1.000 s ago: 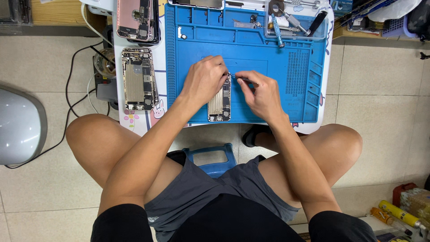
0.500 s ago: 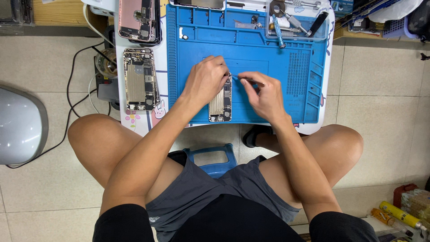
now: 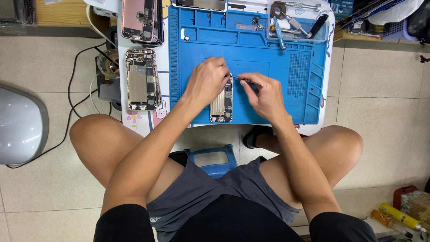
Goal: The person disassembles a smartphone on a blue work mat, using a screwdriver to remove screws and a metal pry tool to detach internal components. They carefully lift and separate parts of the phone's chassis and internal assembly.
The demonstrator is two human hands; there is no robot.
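Hard to see much of the opened phone, since the left hand covers its upper left part, fingers curled down onto it to pin it in place. It lies near the front edge of the blue mat, about mid-width. The right hand is pinched closed around a thin tool, probably tweezers, though it's too small to be sure; the tip sits at the phone's top right corner.

Two more opened phones sit along the table's left edge: a silver one and a pink one cut off by the top of the frame. A clear tray of tools sits at the mat's back right corner, its contents a jumble.

The small white table stands on a beige tiled floor. Black cables trail off to the left, near a grey rounded thing that is cut off by the frame. A blue stool peeks out between the knees.
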